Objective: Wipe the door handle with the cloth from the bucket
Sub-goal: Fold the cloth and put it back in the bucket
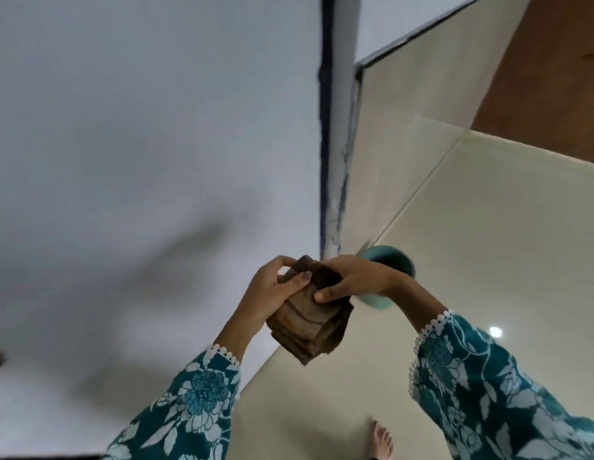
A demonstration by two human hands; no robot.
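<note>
Two hands — left (272, 287) and right (352, 280) — one brown cloth (309, 330), one teal bucket (393, 260), two floral sleeves (196, 400) and one bare foot (382, 441) — nothing else countable.

Both arms raised forward, teal floral sleeves. Left hand (272, 287) and right hand (353, 280) close together, fingers curled, gripping one bundle. Bare foot (382, 439) below.

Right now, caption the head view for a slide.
Both hands, left hand and right hand, hold a folded brown cloth above the teal bucket; no door handle in view.
</note>
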